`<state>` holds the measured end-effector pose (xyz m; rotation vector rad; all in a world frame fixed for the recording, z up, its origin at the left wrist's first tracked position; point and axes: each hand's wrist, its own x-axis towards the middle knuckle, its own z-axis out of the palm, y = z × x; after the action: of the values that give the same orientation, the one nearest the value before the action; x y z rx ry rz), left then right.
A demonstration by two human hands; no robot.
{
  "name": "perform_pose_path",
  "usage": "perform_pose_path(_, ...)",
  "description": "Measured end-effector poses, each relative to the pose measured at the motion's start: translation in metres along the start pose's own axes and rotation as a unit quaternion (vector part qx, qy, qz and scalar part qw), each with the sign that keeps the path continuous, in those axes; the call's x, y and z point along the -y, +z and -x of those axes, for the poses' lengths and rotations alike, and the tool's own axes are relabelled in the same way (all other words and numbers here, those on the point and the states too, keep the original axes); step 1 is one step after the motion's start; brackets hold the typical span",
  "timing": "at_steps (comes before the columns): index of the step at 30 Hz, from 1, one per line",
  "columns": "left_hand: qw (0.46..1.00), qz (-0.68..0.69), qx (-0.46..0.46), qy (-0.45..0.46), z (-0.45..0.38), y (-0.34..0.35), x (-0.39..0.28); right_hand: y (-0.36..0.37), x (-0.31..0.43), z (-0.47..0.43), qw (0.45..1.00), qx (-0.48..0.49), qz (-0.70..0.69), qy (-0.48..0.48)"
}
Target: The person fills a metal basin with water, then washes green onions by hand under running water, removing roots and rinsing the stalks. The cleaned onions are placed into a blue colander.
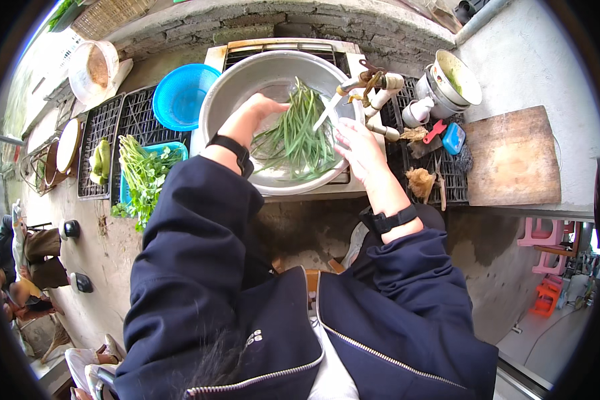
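Observation:
A large metal basin (215, 100) holds water and a bundle of long green leaves (300, 132), perhaps garlic chives. Water runs from the tap (352, 85) into the basin's right side. My left hand (264, 107) is over the basin, its fingertips at the left edge of the bundle; whether it grips any leaves cannot be told. My right hand (355, 147) has its fingers extended at the right rim, beside the running water, with nothing seen in it. A blue plastic colander (185, 95) stands left of the basin.
Leafy greens (147, 175) lie in a teal basket at left, near green vegetables (100, 162) in a black crate (85, 185). At right are stacked pots (442, 90), a red-handled tool (434, 132), scissors (439, 175) and a wooden board (515, 157). Other people are at far left.

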<state>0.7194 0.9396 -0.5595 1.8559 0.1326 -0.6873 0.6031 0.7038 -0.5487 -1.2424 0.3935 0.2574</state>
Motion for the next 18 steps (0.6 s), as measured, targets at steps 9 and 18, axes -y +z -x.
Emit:
perform_pose_path(9, 0.995, -0.072, -0.001, 0.069, 0.033, 0.004, 0.033, 0.001, -0.007, -0.016, 0.999, 0.035, 0.006, 0.003)
perform_pose_path(18, 0.882, -0.453, 0.119, 0.048, 0.086, 0.107, 0.036, 0.0, -0.036, -0.012, 0.687, 0.145, 0.659, -0.27)
